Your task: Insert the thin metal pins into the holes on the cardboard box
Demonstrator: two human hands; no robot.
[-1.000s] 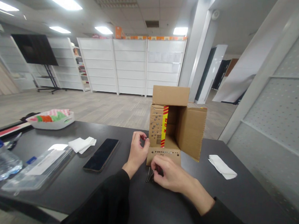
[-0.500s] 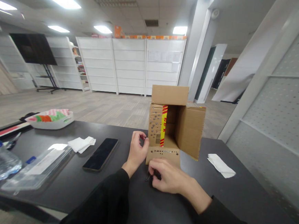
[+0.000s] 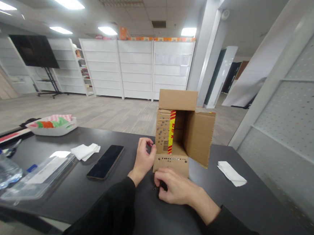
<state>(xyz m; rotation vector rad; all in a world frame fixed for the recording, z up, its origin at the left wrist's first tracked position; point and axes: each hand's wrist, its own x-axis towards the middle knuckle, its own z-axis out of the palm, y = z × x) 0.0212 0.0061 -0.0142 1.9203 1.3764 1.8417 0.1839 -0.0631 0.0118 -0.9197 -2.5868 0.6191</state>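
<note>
At a dark table (image 3: 165, 223), I curl the fingers of my right hand (image 3: 174, 187) down over a few thin metal pieces (image 3: 154, 187), which lie on the tabletop just beside my fingertips, to their left. A dark gap shows between my index finger and thumb; whether the tips pinch a piece, I cannot tell. Just beyond my knuckles is the dotted lower flap (image 3: 171, 163) of an open cardboard box (image 3: 188, 134). My left hand (image 3: 144, 158) is raised at the box's left front edge, thumb and forefinger close together; I cannot tell if they clasp anything. Left of that hand lie a phone (image 3: 105, 162) and folded white tissue (image 3: 85, 151).
</note>
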